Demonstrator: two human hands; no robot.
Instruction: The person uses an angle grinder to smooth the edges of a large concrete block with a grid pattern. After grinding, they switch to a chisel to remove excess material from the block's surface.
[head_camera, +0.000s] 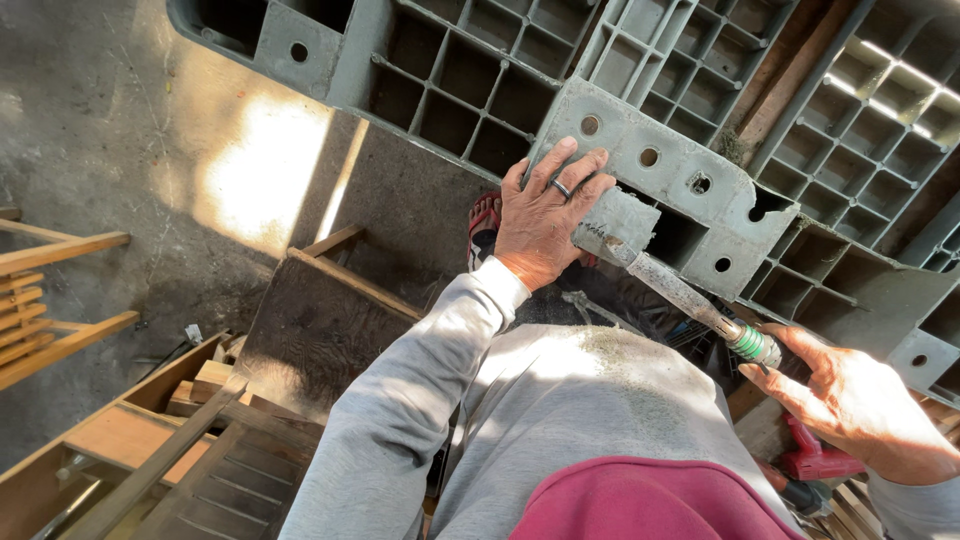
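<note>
A grey plastic pallet (640, 60), a grid of open cells, fills the top of the view from about 11 o'clock to 3 o'clock, tilted up off a concrete floor (90, 120) with a sunlit patch at 10 o'clock. A solid corner block (700, 190) of the pallet, dotted with round holes, sits just right of centre.

The person's grey sleeve (400, 400) and sweatshirt rise from 6 o'clock, with a dark red garment (650, 500) at the bottom edge. At 8 o'clock lie wooden boards (130, 440) and a dark plywood sheet (320, 330); wooden slats (50, 300) show at 9 o'clock.

The left hand (545, 215), wearing a ring, lies flat at centre with fingers spread and released, pressing on the block's lower left end.

A long dusty hammer (660, 275) runs from that hand toward 4 o'clock; its grey head touches the block just beside the left hand, and its handle has a green band near the end.

The right hand (860, 400), at 4 o'clock, has its fingers open and loose, fingertips just at the hammer's handle end, not clasped around it. A red power tool (815, 460) lies just below this hand.
</note>
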